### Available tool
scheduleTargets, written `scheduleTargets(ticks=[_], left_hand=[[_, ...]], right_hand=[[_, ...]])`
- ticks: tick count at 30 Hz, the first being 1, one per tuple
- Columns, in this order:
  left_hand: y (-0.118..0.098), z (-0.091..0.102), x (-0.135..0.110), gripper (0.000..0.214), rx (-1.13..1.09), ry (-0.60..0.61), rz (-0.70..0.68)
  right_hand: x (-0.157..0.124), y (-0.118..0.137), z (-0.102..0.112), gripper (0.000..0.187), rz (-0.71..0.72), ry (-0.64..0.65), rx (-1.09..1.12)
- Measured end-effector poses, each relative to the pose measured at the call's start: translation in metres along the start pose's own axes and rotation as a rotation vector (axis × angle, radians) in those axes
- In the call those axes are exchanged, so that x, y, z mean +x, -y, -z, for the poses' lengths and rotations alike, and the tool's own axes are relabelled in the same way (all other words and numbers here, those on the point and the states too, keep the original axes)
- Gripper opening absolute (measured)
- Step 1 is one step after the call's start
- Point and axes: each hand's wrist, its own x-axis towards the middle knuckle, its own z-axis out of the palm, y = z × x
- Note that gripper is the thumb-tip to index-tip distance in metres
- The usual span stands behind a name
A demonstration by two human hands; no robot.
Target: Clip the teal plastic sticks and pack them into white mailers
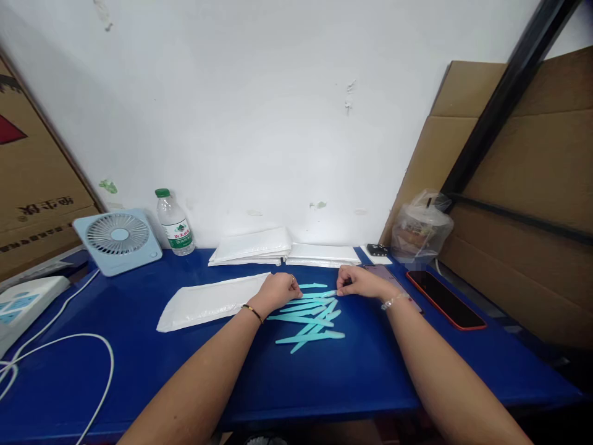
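A loose pile of slim turquoise eyebrow razors (309, 320) lies in front of me, several of them crossing one another. My left hand (280, 290) is closed in a pinch at the left end of a razor near the top of the pile. At the right end of a razor there, the thumb and fingers of my right hand (359, 283) are pinched together. Whether both hands hold the same razor is hard to make out. Left of the pile lies a white padded envelope (208, 303), its right end partly behind my left hand.
Stacks of white padded envelopes (252, 244) rest against the wall. A fan (118, 238), a water bottle (175, 225) and a power strip (32, 306) with white cable stand left. At right are a red-edged phone (445, 300), a purplish phone (405, 289) and a bagged container (419, 228).
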Motion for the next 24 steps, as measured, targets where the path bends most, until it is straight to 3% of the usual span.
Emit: scheduleTargets(ticks=[3, 6, 11, 16, 20, 24], left_hand=[[0.005, 0.001, 0.000, 0.015, 0.007, -0.033, 0.000], [0.006, 0.002, -0.001, 0.021, -0.012, -0.073, -0.044], [-0.001, 0.000, -0.005, 0.025, 0.030, -0.052, -0.152], [-0.005, -0.005, -0.004, 0.014, 0.027, -0.011, -0.121], [-0.006, -0.006, -0.002, 0.015, -0.030, -0.010, -0.086], [-0.005, -0.005, -0.002, 0.016, -0.029, -0.016, -0.064]], right_hand=[[-0.005, -0.002, 0.007, 0.022, -0.043, -0.058, 0.015], [-0.007, 0.002, 0.006, 0.019, 0.009, -0.102, -0.021], [0.003, 0.020, -0.017, 0.015, 0.131, -0.094, -0.135], [0.011, 0.029, -0.034, 0.014, 0.104, -0.053, -0.165], [0.008, 0.020, -0.024, 0.021, 0.080, 0.006, -0.096], [0.000, 0.010, -0.007, 0.024, 0.010, -0.053, -0.148]])
